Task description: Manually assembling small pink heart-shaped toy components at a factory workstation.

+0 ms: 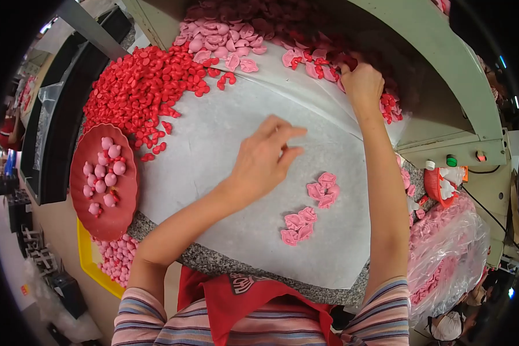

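My left hand [265,155] hovers over the white sheet [213,150] near its middle, thumb and fingers apart, with nothing seen in it. My right hand [363,83] reaches to the back right, into a strip of pink cupped pieces with red pieces [314,64] under the machine's edge. Its fingertips are bent down among them, partly hidden and in shadow. Nearer to me on the sheet lie two small clusters of pink cupped pieces, one [324,190] by my right forearm and the other [299,226] closer to the front edge.
A heap of small red pieces [144,81] covers the back left. Pink shells [225,37] are piled behind it. At left, a red scalloped plate [86,213] holds pink-and-red figures, above a yellow tray [86,254]. A machine housing [421,34] arches over the back right; a plastic bag [450,254] sits at right.
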`<state>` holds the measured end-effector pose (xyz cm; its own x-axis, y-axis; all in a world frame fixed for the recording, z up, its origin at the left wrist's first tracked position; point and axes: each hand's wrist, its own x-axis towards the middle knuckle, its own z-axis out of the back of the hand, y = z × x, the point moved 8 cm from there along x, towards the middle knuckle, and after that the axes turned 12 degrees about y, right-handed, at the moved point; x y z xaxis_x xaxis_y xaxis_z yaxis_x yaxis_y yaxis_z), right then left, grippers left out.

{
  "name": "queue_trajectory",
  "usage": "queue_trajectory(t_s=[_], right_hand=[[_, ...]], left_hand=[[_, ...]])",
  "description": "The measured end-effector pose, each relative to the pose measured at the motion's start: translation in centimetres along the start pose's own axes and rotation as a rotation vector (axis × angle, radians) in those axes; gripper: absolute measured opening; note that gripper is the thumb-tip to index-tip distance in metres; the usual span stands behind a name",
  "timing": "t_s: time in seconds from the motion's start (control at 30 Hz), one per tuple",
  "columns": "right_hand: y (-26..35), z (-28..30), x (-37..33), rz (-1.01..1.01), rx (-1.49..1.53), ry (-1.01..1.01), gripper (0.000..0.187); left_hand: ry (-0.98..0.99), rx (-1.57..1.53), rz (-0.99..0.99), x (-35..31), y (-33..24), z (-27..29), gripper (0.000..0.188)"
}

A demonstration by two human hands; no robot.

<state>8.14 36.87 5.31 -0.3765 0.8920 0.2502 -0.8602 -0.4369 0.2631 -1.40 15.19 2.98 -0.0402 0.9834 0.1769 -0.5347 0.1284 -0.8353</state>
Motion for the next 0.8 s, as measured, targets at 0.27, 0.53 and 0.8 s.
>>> queue_trajectory(t_s=[0.27, 0.53, 0.8], right_hand=[[7.0, 0.7, -6.3, 0.315, 0.116, -0.031, 0.019], [20.9, -6.0, -8.0, 0.526, 0.194, 0.083, 0.017], [18.8, -6.0, -8.9, 0.393, 0.26, 0.249, 0.016]], left_hand=[[0.15, 0.35, -0.165, -2.0, -2.4, -8.8, 0.019], [-0.067, 0.111, -0.078, -9.0, -0.3, -0.9, 0.009], [0.012, -0.511, 0.275, -13.6, 4.2, 2.9, 0.024]])
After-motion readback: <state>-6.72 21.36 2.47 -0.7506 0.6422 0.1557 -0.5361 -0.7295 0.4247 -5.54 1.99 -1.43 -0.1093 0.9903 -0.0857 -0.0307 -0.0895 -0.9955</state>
